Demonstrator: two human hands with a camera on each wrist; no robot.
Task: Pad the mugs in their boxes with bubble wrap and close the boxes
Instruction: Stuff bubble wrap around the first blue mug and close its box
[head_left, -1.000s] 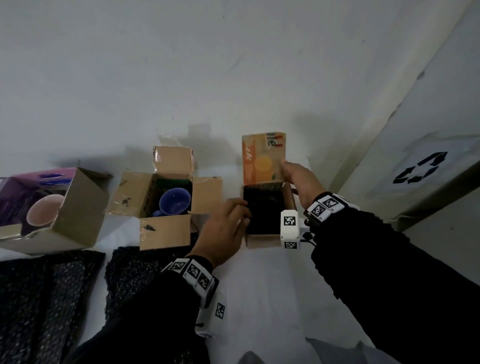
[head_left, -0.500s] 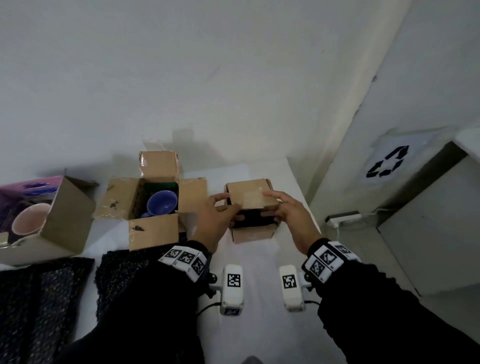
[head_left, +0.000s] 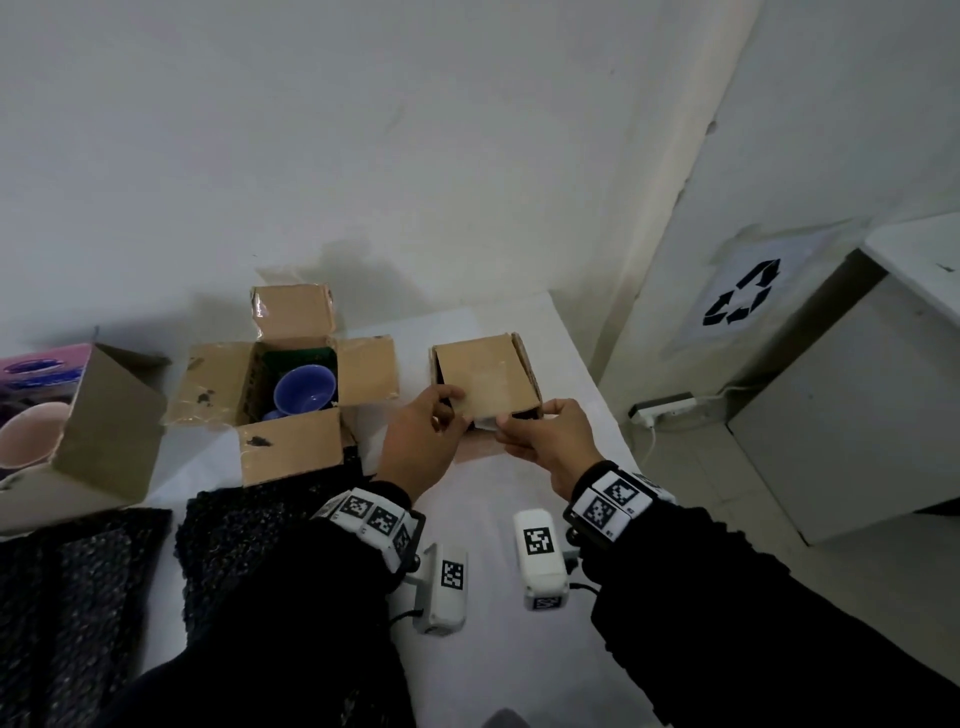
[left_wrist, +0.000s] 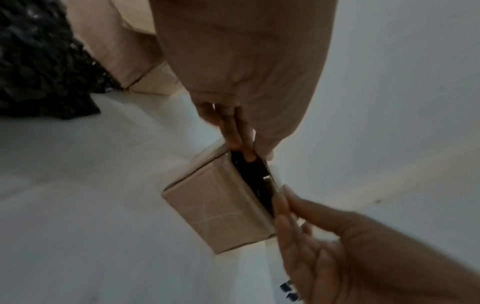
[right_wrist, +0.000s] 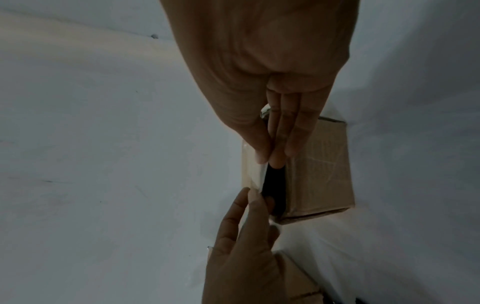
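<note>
I've got both hands on the small box (head_left: 485, 384), which sits on the white table (head_left: 519, 649), right of the open box (head_left: 291, 384) w/ the blue mug (head_left: 305, 388). My left hand (head_left: 422, 441) pinches the near left corner of the top flap (head_left: 485, 376); my right hand (head_left: 550, 441) pinches the near right corner. Both grips are clamped on that flap, thumb over, fingers under.

The flap hinges at the far side, so its free edge points at me. I think the next push goes down and a bit away. Both hands are about as close.

Head view shows the flap nearly flat. The wrist views show more: a dark gap (right_wrist: 272, 185) under the flap, w/ black stuff inside, prob. bubble wrap. Can't see a mug in there.
</note>
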